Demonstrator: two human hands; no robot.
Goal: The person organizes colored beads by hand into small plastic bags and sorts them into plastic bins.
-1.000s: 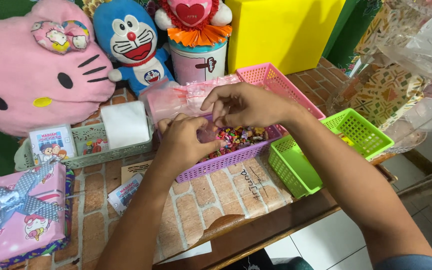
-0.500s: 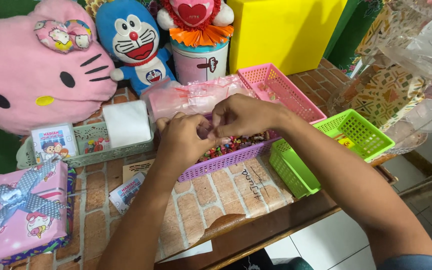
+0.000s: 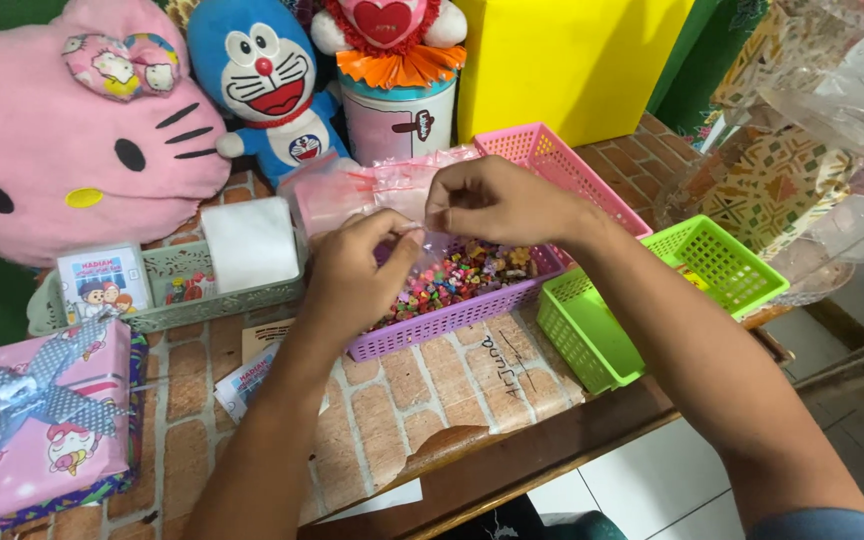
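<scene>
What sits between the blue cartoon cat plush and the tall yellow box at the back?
In the head view, a white-and-pink cylindrical tin, topped by a small pink plush with an orange ruffle.

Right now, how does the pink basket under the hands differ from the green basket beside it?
The pink basket is the longer one and holds a heap of small colourful pieces; the green basket is shorter and looks nearly empty. Both hands, left and right, work over the pink basket, while nothing touches the green basket. The pink basket sits further onto the table; the green basket reaches its front edge. Both are rectangular plastic mesh.
</scene>
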